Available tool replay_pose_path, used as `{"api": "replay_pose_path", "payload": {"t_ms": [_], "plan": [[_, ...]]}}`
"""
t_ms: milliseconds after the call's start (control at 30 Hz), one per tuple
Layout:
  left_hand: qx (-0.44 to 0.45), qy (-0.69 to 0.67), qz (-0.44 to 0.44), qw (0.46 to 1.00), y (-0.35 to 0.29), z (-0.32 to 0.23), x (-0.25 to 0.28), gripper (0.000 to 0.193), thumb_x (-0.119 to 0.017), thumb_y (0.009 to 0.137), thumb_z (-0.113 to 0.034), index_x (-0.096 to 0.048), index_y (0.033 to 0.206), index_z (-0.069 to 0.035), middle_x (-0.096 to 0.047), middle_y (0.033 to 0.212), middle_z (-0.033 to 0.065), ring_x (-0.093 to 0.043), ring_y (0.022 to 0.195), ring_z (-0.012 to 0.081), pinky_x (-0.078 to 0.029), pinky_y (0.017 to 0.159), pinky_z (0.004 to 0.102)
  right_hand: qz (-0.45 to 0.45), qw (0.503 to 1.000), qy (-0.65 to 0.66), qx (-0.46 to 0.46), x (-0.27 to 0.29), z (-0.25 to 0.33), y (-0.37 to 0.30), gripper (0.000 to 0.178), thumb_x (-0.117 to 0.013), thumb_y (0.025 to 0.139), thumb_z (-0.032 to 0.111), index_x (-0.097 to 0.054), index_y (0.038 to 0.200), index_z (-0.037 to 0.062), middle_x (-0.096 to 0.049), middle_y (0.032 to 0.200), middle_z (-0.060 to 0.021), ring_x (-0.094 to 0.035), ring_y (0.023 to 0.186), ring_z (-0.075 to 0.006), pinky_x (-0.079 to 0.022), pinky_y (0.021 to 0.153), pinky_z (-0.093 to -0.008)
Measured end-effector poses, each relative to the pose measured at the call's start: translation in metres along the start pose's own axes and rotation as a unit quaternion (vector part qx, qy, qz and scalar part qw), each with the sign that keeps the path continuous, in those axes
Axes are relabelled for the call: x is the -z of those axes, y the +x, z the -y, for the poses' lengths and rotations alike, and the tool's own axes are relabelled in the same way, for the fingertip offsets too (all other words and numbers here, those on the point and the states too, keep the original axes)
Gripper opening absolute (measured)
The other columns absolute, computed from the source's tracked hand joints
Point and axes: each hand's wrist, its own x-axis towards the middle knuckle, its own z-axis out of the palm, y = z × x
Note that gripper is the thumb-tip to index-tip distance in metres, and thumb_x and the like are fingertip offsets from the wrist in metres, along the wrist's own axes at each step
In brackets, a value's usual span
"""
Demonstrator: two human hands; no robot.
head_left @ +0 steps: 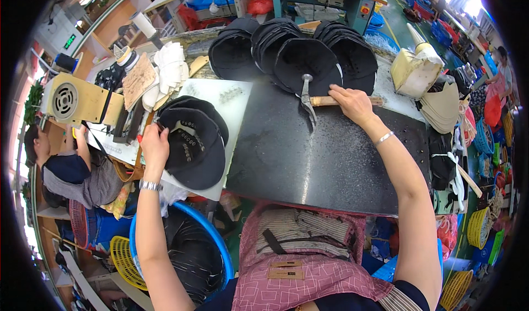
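Nearest the camera, a pink checked apron (pixel 308 280) lies below the near edge of the dark stone slab table (pixel 330 156). At its left edge the left hand (pixel 154 145) curls its fingers onto the rim of a black fabric cap (pixel 195 145) stacked on others. At the far edge the right hand (pixel 352 104) lies with fingers pressed together on a wooden-handled metal punch tool (pixel 317 100); it is probably best gripped firmly by the handle, with the cap pinned flat.
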Motion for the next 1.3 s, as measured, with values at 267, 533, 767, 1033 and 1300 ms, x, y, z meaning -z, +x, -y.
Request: {"api": "replay_pose_path", "payload": {"t_ms": [267,533,767,1033,1300], "plan": [[0.027,-0.373,0.023,0.927,-0.038,-0.11,0.014,0.008,-0.056,0.085,-0.006,-0.058,0.089,0.0,-0.062,0.091,0.0134,-0.062,0.081,0.0208,-0.051,0.07,0.0297,0.103,0.993,0.062,0.018,0.108,0.148,-0.007,0.027,-0.059,0.064,0.019,-0.053,0.087,0.0066,-0.05,0.068,-0.0024,-0.054,0.06,-0.0171,-0.043,0.05,-0.0306],[0.058,-0.583,0.376,0.718,-0.098,-0.211,-0.053,0.008,-0.052,0.089,-0.004,-0.052,0.095,0.001,-0.064,0.093,0.0115,-0.063,0.081,0.0142,-0.053,0.071,0.0254,0.206,0.91,0.351,-0.078,0.152,0.197,-0.063,0.028,-0.067,0.064,0.012,-0.056,0.089,0.0078,-0.051,0.064,-0.0033,-0.059,0.059,-0.0208,-0.048,0.05,-0.0343],[-0.068,-0.462,0.302,0.831,-0.113,-0.219,-0.074,0.007,-0.054,0.087,-0.005,-0.053,0.091,0.001,-0.067,0.081,0.0121,-0.067,0.075,0.0183,-0.053,0.065,0.0269,0.157,0.876,0.33,-0.316,0.19,0.157,-0.101,0.023,-0.066,0.069,0.01,-0.059,0.09,0.0021,-0.057,0.066,-0.0119,-0.058,0.058,-0.0304,-0.047,0.054,-0.0347],[-0.229,-0.385,0.212,0.868,-0.117,-0.224,-0.069,0.009,-0.059,0.082,-0.006,-0.054,0.09,-0.003,-0.061,0.067,0.013,-0.062,0.062,0.0291,-0.048,0.053,0.034,-0.03,0.819,0.453,-0.35,0.213,0.143,-0.068,0.021,-0.06,0.083,0.021,-0.059,0.09,0.0017,-0.057,0.072,-0.0065,-0.047,0.055,-0.0186,-0.041,0.054,-0.0306],[-0.058,-0.436,0.286,0.852,-0.103,-0.231,-0.075,0.006,-0.054,0.086,-0.006,-0.056,0.086,0.0,-0.064,0.072,0.014,-0.066,0.066,0.0234,-0.051,0.057,0.0312,0.21,0.877,0.326,-0.284,0.169,0.146,-0.085,0.024,-0.061,0.082,0.015,-0.056,0.101,0.0012,-0.059,0.072,-0.0199,-0.059,0.062,-0.0359,-0.047,0.055,-0.0381]]}}
